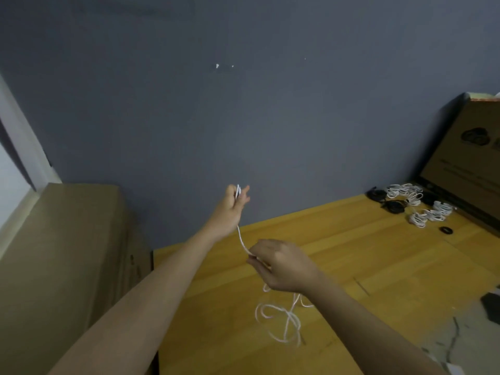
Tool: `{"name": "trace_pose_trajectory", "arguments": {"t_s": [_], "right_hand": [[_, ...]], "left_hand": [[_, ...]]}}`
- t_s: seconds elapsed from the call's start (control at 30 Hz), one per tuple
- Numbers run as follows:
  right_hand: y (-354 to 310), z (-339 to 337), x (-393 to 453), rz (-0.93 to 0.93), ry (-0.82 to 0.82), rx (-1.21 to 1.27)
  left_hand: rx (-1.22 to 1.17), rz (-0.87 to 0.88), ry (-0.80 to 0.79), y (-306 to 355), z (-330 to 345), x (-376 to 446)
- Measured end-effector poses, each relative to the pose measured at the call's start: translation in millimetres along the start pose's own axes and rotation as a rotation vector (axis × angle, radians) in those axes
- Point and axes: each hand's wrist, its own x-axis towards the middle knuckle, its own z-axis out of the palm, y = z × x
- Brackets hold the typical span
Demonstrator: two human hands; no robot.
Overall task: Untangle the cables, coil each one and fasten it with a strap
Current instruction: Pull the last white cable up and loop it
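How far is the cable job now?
Done: white and black coiled cable bundles lie at the wooden table's far right. In hand: left hand and right hand stretch one white cable. Left: its loose loops need coiling and strapping.

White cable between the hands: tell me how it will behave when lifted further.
Probably floppy: the white cable sags from the right hand into loose loops on the table. Likely light, since the left hand pinches it easily. Its crossed loops may snag.

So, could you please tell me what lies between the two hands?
In the head view, a taut stretch of thin white cable runs from left hand to right hand.
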Motion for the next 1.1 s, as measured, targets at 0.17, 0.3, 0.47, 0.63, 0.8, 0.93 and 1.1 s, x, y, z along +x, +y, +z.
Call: {"name": "trace_pose_trajectory", "arguments": {"t_s": [0.17, 0.3, 0.47, 0.63, 0.8, 0.93, 1.1], "right_hand": [[38, -32, 6, 0.203, 0.136, 0.084], [80, -51, 12, 0.330, -0.065, -0.026], [95, -44, 13, 0.523, 0.093, 0.054], [73, -4, 5, 0.771, 0.123, 0.549], [35, 25, 2, 0.794, 0.136, 0.779], [8, 34, 2, 0.760, 0.032, 0.886], [8, 32, -6, 0.762, -0.020, 0.935]], "left_hand": [[0.533, 0.007, -0.276, -15, -3, -14], [0.497, -0.007, -0.295, 0, -7, -21], [0.169, -0.041, -0.406, 20, -7, -25], [-0.230, -0.035, -0.364, 38, -2, -22], [-0.422, -0.033, -0.190, 42, 15, -23], [-0.432, 0.026, -0.087, 32, 27, -12], [0.117, 0.129, -0.104, 0, 29, -3]]}}
